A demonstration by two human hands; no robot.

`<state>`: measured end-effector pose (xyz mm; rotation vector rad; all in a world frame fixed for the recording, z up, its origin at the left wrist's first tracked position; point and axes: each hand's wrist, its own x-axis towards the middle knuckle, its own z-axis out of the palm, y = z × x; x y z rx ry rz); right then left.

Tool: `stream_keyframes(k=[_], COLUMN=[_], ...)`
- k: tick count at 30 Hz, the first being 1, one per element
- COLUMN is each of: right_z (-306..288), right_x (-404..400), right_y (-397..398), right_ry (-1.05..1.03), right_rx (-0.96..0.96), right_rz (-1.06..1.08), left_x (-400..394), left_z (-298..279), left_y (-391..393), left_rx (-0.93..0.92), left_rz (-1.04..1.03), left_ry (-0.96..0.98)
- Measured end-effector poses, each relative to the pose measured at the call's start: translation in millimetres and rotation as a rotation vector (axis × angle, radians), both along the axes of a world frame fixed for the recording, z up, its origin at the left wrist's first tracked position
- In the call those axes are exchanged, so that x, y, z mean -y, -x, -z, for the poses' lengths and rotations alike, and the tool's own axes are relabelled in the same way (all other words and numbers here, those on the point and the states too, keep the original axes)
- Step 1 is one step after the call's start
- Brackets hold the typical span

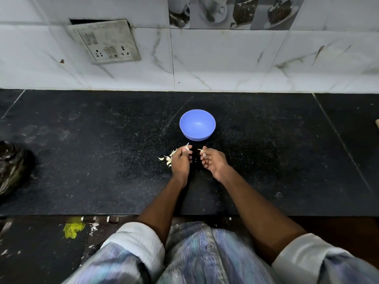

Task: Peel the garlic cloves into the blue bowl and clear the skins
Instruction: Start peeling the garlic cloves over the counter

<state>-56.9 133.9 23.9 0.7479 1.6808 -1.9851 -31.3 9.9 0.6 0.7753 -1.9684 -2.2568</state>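
A blue bowl [197, 125] stands on the black counter, and nothing shows inside it. Just in front of it, my left hand [180, 161] pinches a garlic clove [186, 148] at its fingertips. My right hand [213, 160] pinches a small piece of garlic skin [202, 151], a short gap from the left hand. A small pile of garlic cloves [167, 157] lies on the counter beside my left hand, partly hidden by it.
A dark crumpled plastic bag [12, 169] lies at the counter's left edge. The tiled wall with a switch socket plate [106, 42] rises behind the bowl. The counter's front edge [82, 215] runs just above my lap.
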Motion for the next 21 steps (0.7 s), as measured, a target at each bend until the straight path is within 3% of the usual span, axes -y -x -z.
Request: stream_keyframes(k=[11,15,18,21], right_z=[4,-2,-6,-10], right_x=[-10,-13,-10,-1], right_y=[-3,-10,-4,-2], right_ry=[-0.769,-0.996,-0.778,-0.421], right_rx=[-0.217,-0.393,-0.423,-0.273], right_rz=[-0.087,-0.084,-0.090,-0.155], left_x=[5,6,7,6], left_z=[16,16,15,11], left_y=[-7,-9,-8,-10], left_rx=[0.008,-0.044,-0.094,-0.127], left_rz=[0.155,0.187,0.206,0.211], left_ry=[-0.005,0.073,0.141,0.197])
